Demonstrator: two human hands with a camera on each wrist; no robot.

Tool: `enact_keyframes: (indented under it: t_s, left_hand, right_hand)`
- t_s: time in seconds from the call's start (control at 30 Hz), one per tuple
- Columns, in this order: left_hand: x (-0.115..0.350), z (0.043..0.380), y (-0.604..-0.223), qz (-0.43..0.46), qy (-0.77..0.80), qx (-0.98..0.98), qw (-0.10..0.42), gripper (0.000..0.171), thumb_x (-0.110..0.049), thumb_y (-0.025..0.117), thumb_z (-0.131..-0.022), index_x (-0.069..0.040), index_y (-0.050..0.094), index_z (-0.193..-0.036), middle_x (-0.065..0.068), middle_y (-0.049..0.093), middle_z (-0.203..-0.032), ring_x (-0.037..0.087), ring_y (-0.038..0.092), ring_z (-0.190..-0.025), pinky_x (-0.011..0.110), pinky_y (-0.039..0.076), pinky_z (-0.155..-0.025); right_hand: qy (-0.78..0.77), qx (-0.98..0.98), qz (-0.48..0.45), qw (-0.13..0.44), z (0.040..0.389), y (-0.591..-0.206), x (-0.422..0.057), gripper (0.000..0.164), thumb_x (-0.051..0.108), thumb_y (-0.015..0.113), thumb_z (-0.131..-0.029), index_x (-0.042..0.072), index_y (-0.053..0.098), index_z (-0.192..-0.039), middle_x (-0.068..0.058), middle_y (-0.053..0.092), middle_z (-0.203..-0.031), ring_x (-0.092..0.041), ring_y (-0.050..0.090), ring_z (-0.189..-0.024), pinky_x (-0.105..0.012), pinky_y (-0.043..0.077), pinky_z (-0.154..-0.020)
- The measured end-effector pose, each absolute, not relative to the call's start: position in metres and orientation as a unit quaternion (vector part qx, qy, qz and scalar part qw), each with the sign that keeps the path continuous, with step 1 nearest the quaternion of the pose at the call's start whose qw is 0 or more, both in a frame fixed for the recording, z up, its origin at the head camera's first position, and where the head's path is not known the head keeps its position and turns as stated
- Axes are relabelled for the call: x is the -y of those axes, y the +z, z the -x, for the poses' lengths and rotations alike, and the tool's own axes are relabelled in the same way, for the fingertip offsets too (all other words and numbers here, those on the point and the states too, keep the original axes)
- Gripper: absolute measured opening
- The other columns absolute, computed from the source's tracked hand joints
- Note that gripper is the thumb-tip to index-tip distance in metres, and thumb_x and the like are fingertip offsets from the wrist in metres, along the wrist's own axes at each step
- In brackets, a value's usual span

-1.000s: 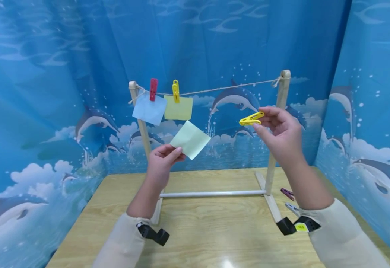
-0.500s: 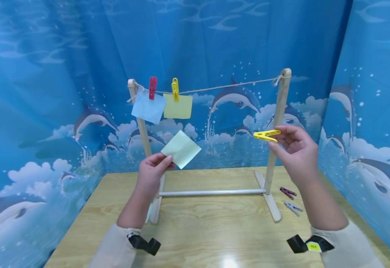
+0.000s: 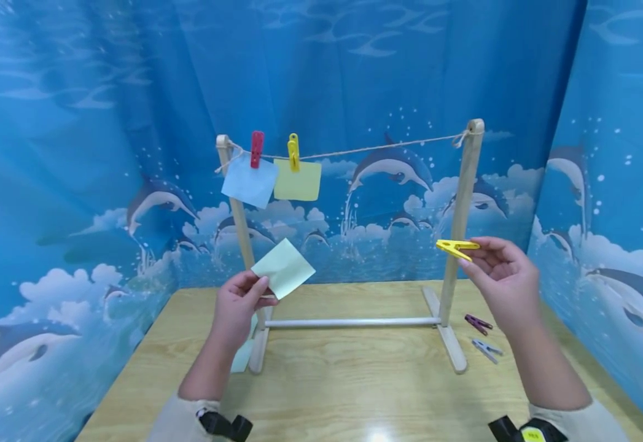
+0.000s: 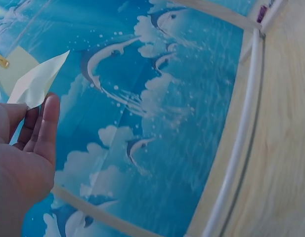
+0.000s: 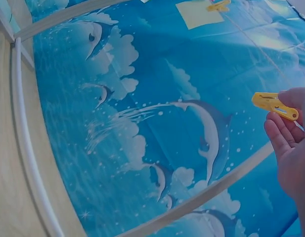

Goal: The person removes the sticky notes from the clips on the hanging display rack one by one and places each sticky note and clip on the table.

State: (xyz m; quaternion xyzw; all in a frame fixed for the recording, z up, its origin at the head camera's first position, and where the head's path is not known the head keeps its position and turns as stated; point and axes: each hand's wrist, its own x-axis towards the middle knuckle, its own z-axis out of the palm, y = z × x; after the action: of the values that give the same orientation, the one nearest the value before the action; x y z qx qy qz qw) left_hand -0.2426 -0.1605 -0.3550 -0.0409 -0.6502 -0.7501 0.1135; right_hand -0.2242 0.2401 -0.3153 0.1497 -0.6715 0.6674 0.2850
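On my feed, the left hand [image 3: 238, 307] comes first, and I judge its light green note [image 3: 284, 269] the likeliest to go wrong: held only near one edge, it could bend or slip if the pinch loosens. The left wrist view shows the sheet bowing. Thumb and fingers close on that edge, leaving most of it free in the air. The right hand [image 3: 509, 279] pinches a yellow clip [image 3: 456, 245] by its handle ends, fingers above, thumb below, handles spread apart. An off-centre squeeze could twist it out of those fingertips, I think. It might also knock the right post [image 3: 463, 199], which it overlaps in my head view.

Lower down, a purple clip [image 3: 478, 324] and a grey clip [image 3: 487, 350] lie on the table [image 3: 354, 380]. Beyond both hands, the string [image 3: 376, 148] bears a blue note [image 3: 249, 179] under a red clip [image 3: 257, 149] and a yellow note [image 3: 298, 184] under another yellow one; a tug there could shift them.
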Motion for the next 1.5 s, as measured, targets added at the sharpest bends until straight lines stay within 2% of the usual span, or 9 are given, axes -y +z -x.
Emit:
enact_keyframes:
  t_s: [0.17,0.53,0.7,0.83,0.93,1.03,1.23,1.5]
  left_hand:
    - [0.17,0.24,-0.363,0.022,-0.723,0.68,0.12,0.027,-0.017,0.066,-0.095,0.005,0.059,-0.108,0.014,0.065,-0.1,0.023,0.068,-0.085,0.036,0.06,-0.077]
    - [0.194,0.227,-0.381,-0.04,-0.69,0.709,0.141,0.035,-0.014,0.071,-0.091,0.0,0.06,-0.12,0.013,0.064,-0.116,0.015,0.069,-0.096,0.031,0.058,-0.08]
    - [0.205,0.223,-0.391,-0.074,-0.694,0.699,0.153,0.038,-0.009,0.072,-0.089,0.001,0.059,-0.123,0.005,0.068,-0.107,0.011,0.069,-0.093,0.029,0.059,-0.076]
    - [0.213,0.221,-0.397,-0.077,-0.716,0.669,0.183,0.03,-0.001,0.07,-0.089,0.005,0.062,-0.117,-0.002,0.069,-0.091,0.01,0.07,-0.086,0.028,0.059,-0.071]
    - [0.218,0.219,-0.402,-0.076,-0.732,0.647,0.2,0.02,0.005,0.068,-0.088,0.003,0.066,-0.108,-0.003,0.069,-0.085,0.01,0.07,-0.082,0.027,0.059,-0.068]
    - [0.223,0.217,-0.407,-0.081,-0.742,0.633,0.206,0.019,0.008,0.068,-0.087,-0.003,0.069,-0.102,-0.002,0.069,-0.085,0.01,0.069,-0.081,0.027,0.059,-0.068]
    - [0.233,0.213,-0.413,-0.111,-0.753,0.613,0.21,0.023,0.008,0.07,-0.085,-0.013,0.072,-0.096,-0.001,0.069,-0.085,0.01,0.068,-0.079,0.027,0.059,-0.07]
    - [0.243,0.21,-0.418,-0.139,-0.729,0.636,0.21,0.025,0.007,0.075,-0.081,-0.012,0.072,-0.097,-0.003,0.07,-0.085,0.009,0.068,-0.081,0.025,0.058,-0.074]
  right_hand:
    - [0.67,0.68,-0.122,0.272,0.222,-0.326,-0.248,0.035,0.0,0.07,-0.088,-0.004,0.057,-0.121,-0.007,0.06,-0.113,-0.011,0.063,-0.1,-0.016,0.053,-0.082]
    - [0.678,0.682,-0.103,0.255,0.217,-0.35,-0.26,0.037,0.0,0.069,-0.089,0.001,0.058,-0.124,-0.001,0.062,-0.114,-0.008,0.063,-0.099,-0.014,0.052,-0.081]
    - [0.661,0.704,-0.082,0.246,0.213,-0.362,-0.267,0.04,0.003,0.07,-0.089,0.004,0.06,-0.128,0.003,0.063,-0.112,-0.005,0.063,-0.098,-0.013,0.052,-0.08]
    - [0.674,0.693,-0.069,0.246,0.213,-0.369,-0.272,0.035,0.0,0.071,-0.087,0.003,0.063,-0.121,0.004,0.065,-0.109,-0.004,0.064,-0.096,-0.012,0.052,-0.078]
    - [0.688,0.68,-0.066,0.245,0.213,-0.376,-0.276,0.035,-0.004,0.072,-0.085,-0.002,0.062,-0.119,0.003,0.066,-0.108,-0.005,0.065,-0.095,-0.013,0.053,-0.079]
    - [0.701,0.668,-0.063,0.241,0.212,-0.382,-0.279,0.037,-0.006,0.072,-0.084,-0.004,0.062,-0.119,0.002,0.066,-0.108,-0.006,0.065,-0.095,-0.015,0.053,-0.08]
    - [0.707,0.664,-0.043,0.24,0.21,-0.391,-0.288,0.037,-0.004,0.073,-0.084,0.002,0.065,-0.119,0.004,0.067,-0.107,-0.005,0.065,-0.093,-0.014,0.052,-0.081]
    - [0.695,0.681,-0.044,0.227,0.206,-0.405,-0.299,0.037,-0.005,0.073,-0.084,0.004,0.064,-0.119,0.004,0.069,-0.103,-0.004,0.066,-0.092,-0.014,0.052,-0.08]
